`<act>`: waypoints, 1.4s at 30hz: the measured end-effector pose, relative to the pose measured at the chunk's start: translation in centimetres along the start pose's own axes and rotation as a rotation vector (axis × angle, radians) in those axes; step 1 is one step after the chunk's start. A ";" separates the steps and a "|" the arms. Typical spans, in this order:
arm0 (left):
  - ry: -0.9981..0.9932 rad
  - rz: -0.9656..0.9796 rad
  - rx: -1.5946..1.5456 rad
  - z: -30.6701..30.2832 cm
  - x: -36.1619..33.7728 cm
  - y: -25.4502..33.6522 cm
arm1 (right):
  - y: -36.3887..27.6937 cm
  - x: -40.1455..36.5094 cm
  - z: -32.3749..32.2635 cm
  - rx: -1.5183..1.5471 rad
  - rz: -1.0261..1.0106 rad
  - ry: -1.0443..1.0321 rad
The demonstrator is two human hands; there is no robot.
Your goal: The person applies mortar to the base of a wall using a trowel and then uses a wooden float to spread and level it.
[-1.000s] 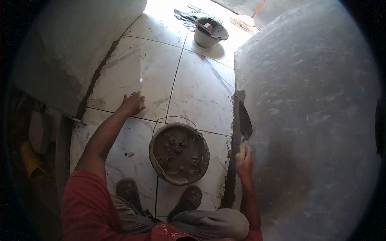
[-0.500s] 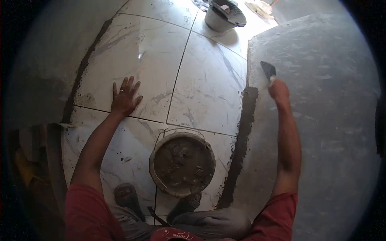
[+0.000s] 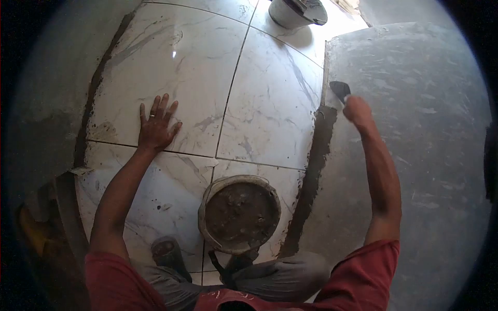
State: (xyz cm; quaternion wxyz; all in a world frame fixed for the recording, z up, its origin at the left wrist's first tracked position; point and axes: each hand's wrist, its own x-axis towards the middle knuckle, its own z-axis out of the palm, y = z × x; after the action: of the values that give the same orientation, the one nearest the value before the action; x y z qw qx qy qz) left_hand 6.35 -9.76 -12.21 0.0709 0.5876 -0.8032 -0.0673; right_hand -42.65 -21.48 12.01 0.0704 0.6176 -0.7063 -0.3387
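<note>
My right hand (image 3: 358,111) is closed round the handle of a small trowel (image 3: 340,89). The trowel's dark blade is beside the right wall, just past the far end of a strip of wet mortar (image 3: 313,166) that runs along the tile edge. Fingers spread, my left hand (image 3: 156,127) lies flat on a large white marbled tile (image 3: 197,67) and holds nothing. Between my feet and the tile joint stands a bucket (image 3: 204,223) with wet grey mortar (image 3: 241,210) in it.
A second bucket (image 3: 285,18) stands at the far end of the floor. Grey plastered walls rise on the left (image 3: 41,103) and right (image 3: 415,129). A dark mortar strip (image 3: 97,78) follows the left edge. My shoe (image 3: 165,249) is near the mortar bucket.
My right hand and the trowel have shifted slightly relative to the end of the right mortar strip. The view has tilted a little. My left hand stays flat on the tile.
</note>
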 end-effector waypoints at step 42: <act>0.070 0.009 0.031 0.9 0.4 -0.4 | -0.7 7.6 1.0 -0.088 -0.112 0.037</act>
State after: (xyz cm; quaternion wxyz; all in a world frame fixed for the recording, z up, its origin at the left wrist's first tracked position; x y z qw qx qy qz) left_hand 6.46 -10.20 -13.17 0.0902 0.5869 -0.8039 -0.0337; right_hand -44.29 -28.14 8.43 0.0915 0.6584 -0.6537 -0.3616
